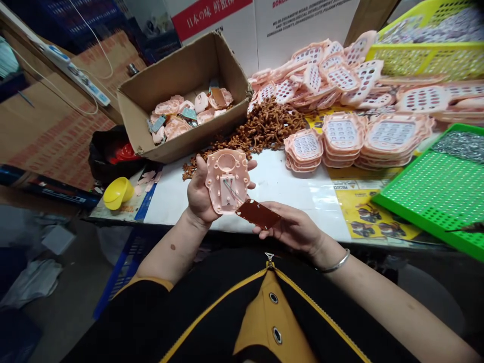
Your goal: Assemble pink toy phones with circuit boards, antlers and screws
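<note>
My left hand (199,194) grips a pink plastic toy-phone shell (227,180) with its inside facing me, just above the near table edge. Thin wires (233,194) run from the shell to a brown circuit board (259,214). My right hand (294,228) holds that board by its lower edge, right of the shell. A silver bangle (336,264) circles my right wrist.
A cardboard box (177,80) with assembled pink parts stands behind my left hand. A heap of brown rubbery pieces (264,128) lies beside it. Stacks of pink keypad covers (344,136) fill the right. Green tray (427,194), yellow basket (423,58), yellow bowl (118,192).
</note>
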{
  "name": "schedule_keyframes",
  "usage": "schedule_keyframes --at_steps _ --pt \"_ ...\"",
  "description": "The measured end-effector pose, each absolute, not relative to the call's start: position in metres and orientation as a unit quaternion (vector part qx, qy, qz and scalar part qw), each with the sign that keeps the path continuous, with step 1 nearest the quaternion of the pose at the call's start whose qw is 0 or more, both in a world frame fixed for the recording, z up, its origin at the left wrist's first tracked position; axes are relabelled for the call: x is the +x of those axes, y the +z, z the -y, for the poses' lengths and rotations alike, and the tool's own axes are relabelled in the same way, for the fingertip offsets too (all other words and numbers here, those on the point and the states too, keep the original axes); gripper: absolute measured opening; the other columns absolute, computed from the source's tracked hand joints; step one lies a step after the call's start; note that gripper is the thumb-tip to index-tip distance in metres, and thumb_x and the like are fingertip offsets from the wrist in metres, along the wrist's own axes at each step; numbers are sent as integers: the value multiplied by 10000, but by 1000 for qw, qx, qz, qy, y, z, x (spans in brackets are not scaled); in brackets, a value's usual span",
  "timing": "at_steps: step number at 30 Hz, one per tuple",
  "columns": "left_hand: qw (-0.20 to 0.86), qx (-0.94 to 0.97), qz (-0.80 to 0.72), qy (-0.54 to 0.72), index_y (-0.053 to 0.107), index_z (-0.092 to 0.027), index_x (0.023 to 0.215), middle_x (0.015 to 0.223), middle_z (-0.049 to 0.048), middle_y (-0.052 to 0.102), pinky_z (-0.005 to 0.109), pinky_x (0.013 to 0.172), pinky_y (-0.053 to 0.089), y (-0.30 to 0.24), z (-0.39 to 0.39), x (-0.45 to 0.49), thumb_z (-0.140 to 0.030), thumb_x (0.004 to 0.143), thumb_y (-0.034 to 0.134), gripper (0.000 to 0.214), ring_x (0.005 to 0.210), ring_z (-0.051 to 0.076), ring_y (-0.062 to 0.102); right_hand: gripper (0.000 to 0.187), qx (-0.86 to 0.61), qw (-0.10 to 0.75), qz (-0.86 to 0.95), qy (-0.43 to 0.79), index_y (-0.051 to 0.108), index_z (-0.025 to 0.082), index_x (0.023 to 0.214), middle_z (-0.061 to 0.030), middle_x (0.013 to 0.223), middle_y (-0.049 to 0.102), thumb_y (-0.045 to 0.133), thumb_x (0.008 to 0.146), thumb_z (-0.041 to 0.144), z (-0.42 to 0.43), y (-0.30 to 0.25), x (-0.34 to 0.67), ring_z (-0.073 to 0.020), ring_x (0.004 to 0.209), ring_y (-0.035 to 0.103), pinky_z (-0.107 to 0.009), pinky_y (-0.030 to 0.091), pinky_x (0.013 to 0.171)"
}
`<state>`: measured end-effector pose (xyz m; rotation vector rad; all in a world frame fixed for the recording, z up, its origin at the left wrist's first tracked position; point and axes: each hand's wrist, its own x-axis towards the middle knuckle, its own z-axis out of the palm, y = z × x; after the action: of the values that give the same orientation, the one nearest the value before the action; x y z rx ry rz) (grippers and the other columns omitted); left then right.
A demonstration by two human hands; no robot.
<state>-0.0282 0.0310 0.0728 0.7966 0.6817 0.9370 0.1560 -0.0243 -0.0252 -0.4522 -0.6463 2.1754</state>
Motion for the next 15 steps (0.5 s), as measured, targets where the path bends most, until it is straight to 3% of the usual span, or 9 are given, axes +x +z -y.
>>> schedule_keyframes --at_steps 5,10,15 --pt "742 408 -334 414 658 -267 1175 1213 104 696 387 647 595 74 -27 -32 -815 754 519 704 922 303 723 450 -280 420 299 810 732 210 996 -29 897 783 893 608 373 27 -23 158 -181 796 743 -341 591 806" --pt "737 405 -338 421 660 -245 1203 1227 121 685 383 672 600 66 -26 -37 -775 749 577 703 916 299 726 339 -386 455 422 682 744 221 975 -41 985 772 847 690 373 30 -10 173 -171 897 700 -330 550 856" --pt "738 428 -336 399 673 -228 1174 1246 125 683 360 641 600 62 -26 -38 -775 760 562 695 929 301 728 334 -325 397 381 769 758 235 961 -34 947 773 847 692 411 40 -7 183 -133 798 698 -280 555 761"
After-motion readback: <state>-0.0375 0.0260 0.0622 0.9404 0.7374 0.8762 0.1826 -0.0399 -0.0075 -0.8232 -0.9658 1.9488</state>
